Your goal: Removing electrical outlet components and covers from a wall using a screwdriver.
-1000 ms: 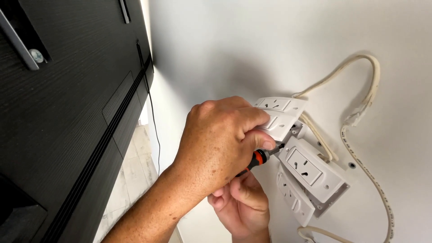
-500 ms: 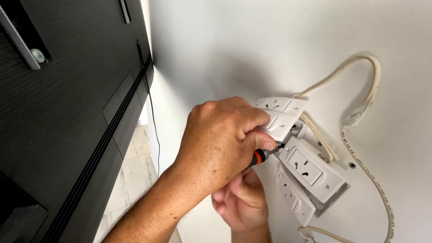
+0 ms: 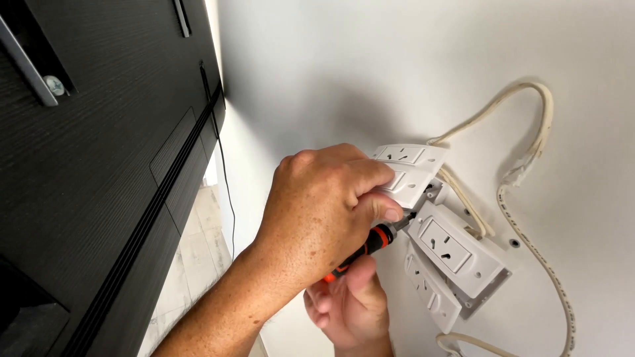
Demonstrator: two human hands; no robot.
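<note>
White socket plate (image 3: 409, 173) pinched by left hand (image 3: 324, 211), right hand (image 3: 354, 307) below gripping screwdriver (image 3: 364, 250)

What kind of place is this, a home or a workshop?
Probably a room in a home. A black flat panel, likely the back of a television, hangs beside a white wall, pale floor tiles show below, and white wall sockets with loose cables are being worked on.

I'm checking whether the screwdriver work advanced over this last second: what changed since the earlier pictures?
Hardly anything. The lower hand on the orange-and-black screwdriver shifted slightly around the handle. The upper hand still pinches the loose white outlet module, the tip stays at the same spot, and the other outlets and the cables are unmoved.
</note>
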